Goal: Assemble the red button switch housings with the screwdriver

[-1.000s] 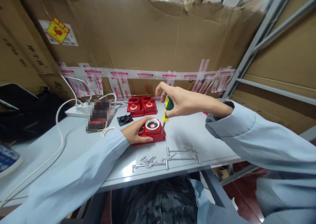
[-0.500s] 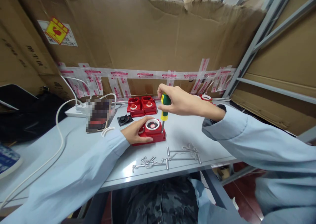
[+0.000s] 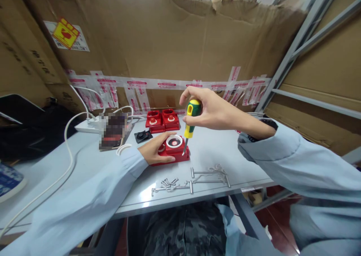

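My left hand (image 3: 158, 150) grips a red plastic housing (image 3: 176, 159) by its left part, thumb along the front and fingers over the back. A white ring (image 3: 174, 141) with a dark centre sits on top of the housing. In my right hand (image 3: 207, 111) is a screwdriver (image 3: 191, 117) with a green and yellow handle, tilted over the housing's right side. Its tip is close to the right front corner; whether it touches there I cannot tell. Behind stand two more red housings (image 3: 163, 121), and a small black part (image 3: 142, 136) lies to their left.
Several loose screws (image 3: 169, 182) and metal T-bars (image 3: 191, 187) with thin string lie near the table's front edge. A phone (image 3: 114, 130) leans at a white power strip (image 3: 87, 126) on the left, with a white cable (image 3: 69, 143). A cardboard wall (image 3: 158, 45) closes off the back.
My right hand has lifted the screwdriver slightly and tilted it, its handle now farther right. My left hand and the red housing have stayed in place.
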Demonstrator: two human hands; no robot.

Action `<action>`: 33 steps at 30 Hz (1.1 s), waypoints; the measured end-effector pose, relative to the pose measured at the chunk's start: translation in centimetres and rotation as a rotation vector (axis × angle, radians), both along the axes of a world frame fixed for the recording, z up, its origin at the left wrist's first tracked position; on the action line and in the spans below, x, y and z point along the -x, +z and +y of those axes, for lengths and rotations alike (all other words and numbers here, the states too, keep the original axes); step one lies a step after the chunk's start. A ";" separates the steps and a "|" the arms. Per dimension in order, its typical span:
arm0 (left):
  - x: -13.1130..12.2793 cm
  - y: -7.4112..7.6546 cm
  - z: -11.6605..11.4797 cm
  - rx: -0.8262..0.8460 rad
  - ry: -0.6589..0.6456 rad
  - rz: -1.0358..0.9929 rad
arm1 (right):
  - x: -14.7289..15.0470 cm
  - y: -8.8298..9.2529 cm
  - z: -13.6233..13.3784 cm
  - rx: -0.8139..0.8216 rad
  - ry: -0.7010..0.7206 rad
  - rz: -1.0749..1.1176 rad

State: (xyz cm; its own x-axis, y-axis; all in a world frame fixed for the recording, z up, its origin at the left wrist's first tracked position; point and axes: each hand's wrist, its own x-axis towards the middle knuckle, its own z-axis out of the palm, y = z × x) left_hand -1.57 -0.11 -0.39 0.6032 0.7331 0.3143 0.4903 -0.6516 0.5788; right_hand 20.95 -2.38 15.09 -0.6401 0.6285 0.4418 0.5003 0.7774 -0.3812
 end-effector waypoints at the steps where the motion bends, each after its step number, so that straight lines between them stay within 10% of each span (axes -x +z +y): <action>1: 0.0 0.3 -0.2 -0.078 0.017 0.010 | 0.0 0.0 -0.2 0.006 0.018 0.013; 7: -1.0 2.3 -2.8 -0.384 -0.054 0.102 | 0.5 -1.0 -1.4 0.050 0.100 0.024; 20: -2.2 1.3 -4.2 -0.303 -0.213 0.260 | -0.4 -0.1 -1.0 -0.017 0.008 0.063; 29: -0.5 1.0 -1.5 -0.333 0.173 0.113 | -0.9 -1.0 2.0 -0.147 -0.155 0.116; 33: -0.3 0.0 -0.6 -0.101 0.120 0.136 | -0.5 -2.3 3.6 -0.144 -0.189 0.117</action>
State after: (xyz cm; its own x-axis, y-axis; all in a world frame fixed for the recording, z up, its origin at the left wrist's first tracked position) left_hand -1.24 -0.71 -0.37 0.5553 0.7713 0.3110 0.6373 -0.6349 0.4367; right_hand 21.49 1.19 12.78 -0.4563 0.6574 0.5996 0.6011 0.7246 -0.3370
